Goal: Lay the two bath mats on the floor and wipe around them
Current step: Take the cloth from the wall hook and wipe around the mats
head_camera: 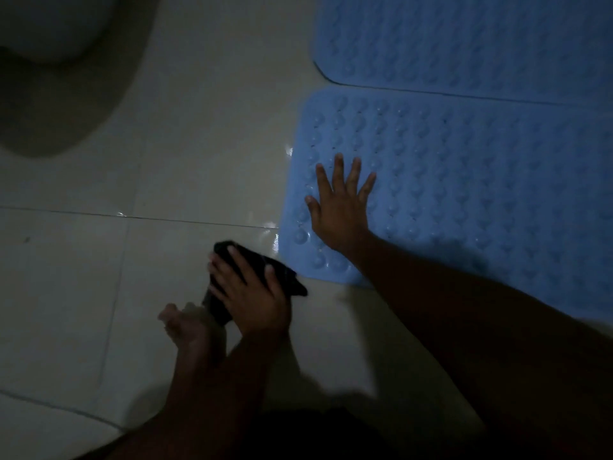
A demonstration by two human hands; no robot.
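The left hand (pixel 252 293) lies palm down on a dark cloth (pixel 265 270), its fingers spread across the bunched fabric and pinning it to the tiled floor (pixel 99 277) just beside the near corner of the closer mat; held that way, with the weight of the arm over it, the cloth can be dragged along the mat's edge without slipping out from under the palm. The right hand (pixel 341 207) grips nothing: it is opened wide and flat, fingers fanned, resting on the near bath mat (pixel 464 194) close to its left edge, most likely to keep that light, bumpy blue sheet from sliding or curling while the cloth works next to it, and perhaps also as a prop for a person leaning low over the floor. A bare foot (pixel 182 323) shows just left of the cloth hand, which fits a crouch. Both mats are already down: the far bath mat (pixel 481 38) lies flat beyond the near one, their long edges almost meeting with only a thin dark seam between, so the laying part looks finished and the wiping is the step in hand. Wet glints on the tile by the near mat's left edge suggest where the cloth is needed. A pale rounded fixture (pixel 49 28) sits dim at the upper left, well apart.
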